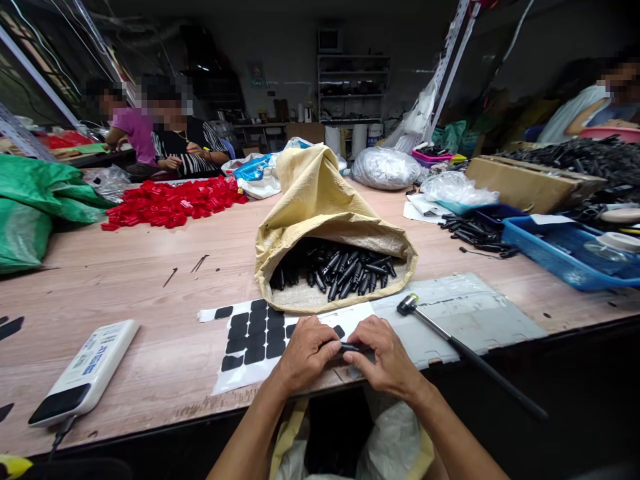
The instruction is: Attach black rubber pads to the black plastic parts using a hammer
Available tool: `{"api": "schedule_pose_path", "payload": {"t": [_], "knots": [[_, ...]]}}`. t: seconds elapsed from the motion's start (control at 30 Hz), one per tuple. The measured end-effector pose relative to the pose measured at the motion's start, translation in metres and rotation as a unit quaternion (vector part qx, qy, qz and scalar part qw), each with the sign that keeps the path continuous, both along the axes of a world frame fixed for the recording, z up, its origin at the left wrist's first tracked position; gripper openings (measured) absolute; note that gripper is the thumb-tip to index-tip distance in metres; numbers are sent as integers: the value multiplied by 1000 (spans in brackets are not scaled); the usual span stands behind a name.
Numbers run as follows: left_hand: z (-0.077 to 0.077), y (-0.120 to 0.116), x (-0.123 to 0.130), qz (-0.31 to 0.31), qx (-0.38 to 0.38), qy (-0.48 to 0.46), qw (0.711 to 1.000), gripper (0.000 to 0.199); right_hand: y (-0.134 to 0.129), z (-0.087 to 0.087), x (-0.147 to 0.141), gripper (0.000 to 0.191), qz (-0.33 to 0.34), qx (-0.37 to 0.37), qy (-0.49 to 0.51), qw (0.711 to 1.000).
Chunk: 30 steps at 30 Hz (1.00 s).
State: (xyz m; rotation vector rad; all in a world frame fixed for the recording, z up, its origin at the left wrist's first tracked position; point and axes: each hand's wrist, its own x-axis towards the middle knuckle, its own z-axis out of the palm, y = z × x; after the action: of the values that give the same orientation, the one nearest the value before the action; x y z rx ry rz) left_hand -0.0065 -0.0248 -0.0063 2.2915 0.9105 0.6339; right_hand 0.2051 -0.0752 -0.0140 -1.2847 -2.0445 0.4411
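Observation:
My left hand (309, 352) and my right hand (379, 350) meet near the table's front edge, fingers closed around a small black tube (349, 347) between them. Under and left of them lies a white sheet (260, 372) bearing rows of black rounded stickers (257, 333). Just beyond, a yellow woven sack (320, 193) lies with its mouth toward me, and many black tubes (350, 270) show inside. A hammer (450, 340) with a black handle rests on a grey board (470, 310) to the right, its handle reaching past the table edge. Below my hands an open sack (393, 440) hangs.
On the left are a white power bank (85, 373), red parts (173, 202) and a green sack (25, 213). At right stand a blue tray (555, 250), a cardboard box (530, 180) and black parts (473, 233). Other people sit at the back left and far right.

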Motion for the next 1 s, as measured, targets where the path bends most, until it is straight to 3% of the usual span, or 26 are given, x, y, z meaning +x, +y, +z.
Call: {"api": "schedule_pose_path", "payload": {"t": [0.3,0.53,0.63,0.83,0.93,1.0], "knots": [[6,-4,2,2,3,20,1000,24,-1,4,4,16,0,-17,61,998],[26,-49,0,-21,-10,47,999,3,-1,4,5,16,4,-16,95,995],[25,-70,-5,-29,-20,68,997,7,-2,4,5,16,6,-13,94,995],[4,-92,-12,-34,12,145,989,17,-2,5,4,14,4,-13,90,996],[11,-92,-9,-25,3,125,992,25,-3,5,3,13,3,-10,86,996],[21,-80,-6,14,6,70,997,24,-3,4,3,13,2,-9,82,997]]}}
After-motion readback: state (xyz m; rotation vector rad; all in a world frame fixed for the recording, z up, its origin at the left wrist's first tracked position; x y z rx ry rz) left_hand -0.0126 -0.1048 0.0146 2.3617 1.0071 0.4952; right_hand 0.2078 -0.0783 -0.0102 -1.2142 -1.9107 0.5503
